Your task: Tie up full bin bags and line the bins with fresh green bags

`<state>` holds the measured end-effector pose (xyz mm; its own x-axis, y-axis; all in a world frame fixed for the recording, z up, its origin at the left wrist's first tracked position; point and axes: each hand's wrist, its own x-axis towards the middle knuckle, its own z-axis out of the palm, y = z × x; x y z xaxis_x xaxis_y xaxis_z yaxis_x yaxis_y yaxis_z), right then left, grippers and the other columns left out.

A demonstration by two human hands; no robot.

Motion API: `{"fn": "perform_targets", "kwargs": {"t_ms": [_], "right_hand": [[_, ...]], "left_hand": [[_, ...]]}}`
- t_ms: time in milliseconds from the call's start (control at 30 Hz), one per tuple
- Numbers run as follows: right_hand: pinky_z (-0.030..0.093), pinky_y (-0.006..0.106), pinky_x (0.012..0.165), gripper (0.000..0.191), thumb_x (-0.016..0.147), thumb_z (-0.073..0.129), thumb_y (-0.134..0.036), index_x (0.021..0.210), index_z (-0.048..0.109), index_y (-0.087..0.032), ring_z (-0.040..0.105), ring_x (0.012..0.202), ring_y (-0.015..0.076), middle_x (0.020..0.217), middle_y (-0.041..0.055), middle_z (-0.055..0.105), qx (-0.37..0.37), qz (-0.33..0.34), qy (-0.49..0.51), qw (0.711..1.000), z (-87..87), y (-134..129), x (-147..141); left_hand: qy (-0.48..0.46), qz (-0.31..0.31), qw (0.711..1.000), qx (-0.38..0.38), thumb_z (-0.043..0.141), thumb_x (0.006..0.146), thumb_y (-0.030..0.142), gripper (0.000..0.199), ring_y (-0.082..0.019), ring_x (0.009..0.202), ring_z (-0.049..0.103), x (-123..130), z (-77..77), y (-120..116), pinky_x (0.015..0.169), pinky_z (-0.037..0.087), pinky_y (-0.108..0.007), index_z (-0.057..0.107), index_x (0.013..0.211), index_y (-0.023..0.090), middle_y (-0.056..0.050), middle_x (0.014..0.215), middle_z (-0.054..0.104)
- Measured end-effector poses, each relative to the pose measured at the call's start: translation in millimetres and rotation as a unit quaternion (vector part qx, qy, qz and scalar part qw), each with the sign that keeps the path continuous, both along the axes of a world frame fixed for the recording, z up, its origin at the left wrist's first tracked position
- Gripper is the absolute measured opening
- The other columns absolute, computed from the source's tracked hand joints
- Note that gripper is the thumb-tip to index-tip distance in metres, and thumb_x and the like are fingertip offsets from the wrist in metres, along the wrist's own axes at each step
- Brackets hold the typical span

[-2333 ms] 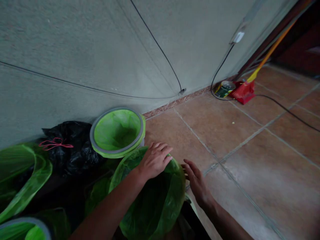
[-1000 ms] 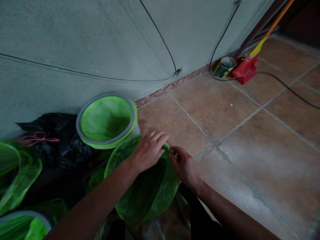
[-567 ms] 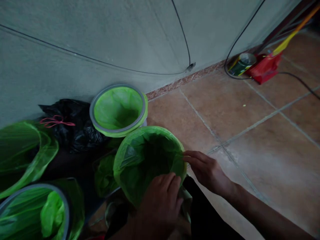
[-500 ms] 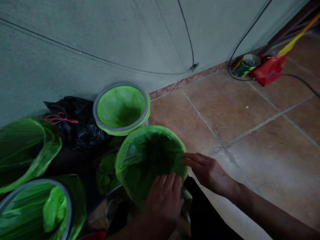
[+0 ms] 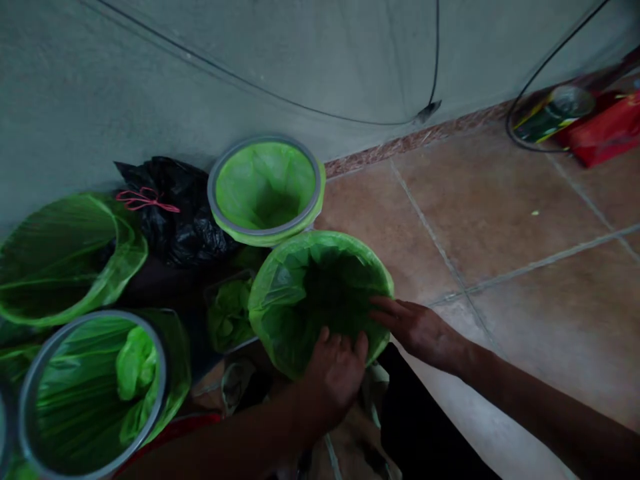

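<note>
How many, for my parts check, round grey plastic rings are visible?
3: one ring on the green-lined bin by the grey wall, a second ring on the lower-left green-lined bin, a third ring cut off at the left edge. Others may be hidden.

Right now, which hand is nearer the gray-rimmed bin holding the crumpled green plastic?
Left. The left hand is right of the gray-rimmed bin, at the near edge of a green liner; the right hand is farther right.

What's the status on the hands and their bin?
Left hand at near rim, right hand at right rim. Green-lined bin open, mouth upward. Grey-ringed bin close behind.
</note>
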<state>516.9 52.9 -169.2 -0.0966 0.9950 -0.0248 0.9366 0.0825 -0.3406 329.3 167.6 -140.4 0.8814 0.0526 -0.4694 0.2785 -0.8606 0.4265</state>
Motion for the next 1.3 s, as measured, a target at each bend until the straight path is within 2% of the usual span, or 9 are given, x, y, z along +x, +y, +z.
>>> {"fn": "perform_targets", "kwargs": {"t_ms": [133,233,333,467,567,667,833,1033,1300], "right_hand": [[0.060,0.030,0.081,0.044,0.090,0.046,-0.004,0.131,0.055,-0.017,0.069,0.102,0.0191,0.143,0.0146,0.052,0.023,-0.054,0.056,0.997,26.2,-14.2,-2.7],[0.058,0.028,0.081,0.040,0.091,0.051,-0.009,0.130,0.055,-0.018,0.068,0.101,0.0183,0.133,0.0134,0.060,0.054,-0.064,0.136,0.987,51.4,-22.4,-14.5],[0.057,0.027,0.076,0.029,0.094,0.049,-0.014,0.120,0.061,-0.019,0.068,0.091,0.0172,0.110,0.0097,0.070,0.028,0.016,0.210,0.977,67.8,-15.7,-36.3],[0.051,0.029,0.067,0.021,0.095,0.046,-0.015,0.099,0.066,-0.019,0.062,0.076,0.0157,0.091,0.0065,0.070,-0.018,0.145,0.228,0.963,63.8,10.0,-70.4],[0.049,0.031,0.068,0.018,0.094,0.048,-0.015,0.099,0.066,-0.016,0.060,0.080,0.0176,0.092,0.0072,0.068,-0.021,0.177,0.191,0.965,46.1,23.7,-87.9],[0.049,0.032,0.072,0.021,0.093,0.048,-0.015,0.106,0.065,-0.014,0.059,0.087,0.0196,0.100,0.0098,0.068,-0.002,0.149,0.163,0.975,28.7,26.2,-94.2],[0.048,0.032,0.071,0.027,0.095,0.043,-0.015,0.112,0.064,-0.014,0.057,0.083,0.0197,0.099,0.0103,0.068,0.012,0.082,0.128,0.988,12.3,18.4,-90.7],[0.044,0.033,0.071,0.023,0.094,0.048,-0.017,0.106,0.067,-0.016,0.055,0.081,0.0197,0.094,0.0095,0.069,0.040,0.062,0.095,0.993,-8.3,7.6,-89.1],[0.046,0.036,0.078,0.028,0.092,0.043,-0.011,0.107,0.066,-0.012,0.060,0.085,0.0209,0.097,0.0106,0.071,0.111,0.073,0.030,0.991,-22.8,1.2,-84.4]], "left_hand": [[-0.099,0.029,0.990,-0.095,0.066,0.083,0.045,0.076,-0.031,0.127,0.051,-26.5,39.1,46.2,0.109,0.035,-0.056,0.035,0.147,0.019,-0.015,0.137,0.057],[-0.162,0.108,0.977,-0.092,0.061,0.087,0.028,0.057,-0.025,0.123,0.056,-66.3,65.2,81.1,0.105,0.044,-0.046,0.043,0.141,0.022,-0.012,0.133,0.060],[-0.188,0.180,0.962,-0.081,0.056,0.088,0.016,0.039,-0.018,0.111,0.063,-104.9,72.0,93.4,0.092,0.053,-0.032,0.055,0.126,0.024,-0.007,0.121,0.066],[-0.157,0.107,0.972,-0.138,0.050,0.088,0.010,0.025,-0.013,0.092,0.067,-128.1,48.3,79.2,0.078,0.053,-0.022,0.065,0.106,0.022,-0.004,0.102,0.071],[-0.175,0.017,0.976,-0.127,0.047,0.088,0.009,0.024,-0.014,0.087,0.067,-129.8,22.6,68.6,0.076,0.052,-0.024,0.066,0.099,0.020,-0.005,0.100,0.071],[-0.207,-0.010,0.976,-0.068,0.046,0.091,0.011,0.025,-0.017,0.093,0.065,-128.9,6.3,68.5,0.082,0.052,-0.029,0.066,0.104,0.019,-0.008,0.107,0.071],[-0.256,0.021,0.966,-0.015,0.047,0.095,0.015,0.025,-0.018,0.102,0.061,-121.6,-2.1,78.6,0.091,0.048,-0.032,0.064,0.112,0.019,-0.008,0.114,0.070],[-0.193,0.000,0.981,0.002,0.050,0.096,0.028,0.020,-0.020,0.113,0.056,-105.3,-14.1,83.7,0.112,0.028,-0.046,0.064,0.110,0.021,-0.004,0.106,0.071],[-0.156,-0.108,0.981,0.045,0.046,0.093,0.012,0.018,-0.017,0.085,0.060,-89.6,-25.2,88.3,0.115,0.025,-0.052,0.063,0.091,0.018,-0.003,0.086,0.067]]}}
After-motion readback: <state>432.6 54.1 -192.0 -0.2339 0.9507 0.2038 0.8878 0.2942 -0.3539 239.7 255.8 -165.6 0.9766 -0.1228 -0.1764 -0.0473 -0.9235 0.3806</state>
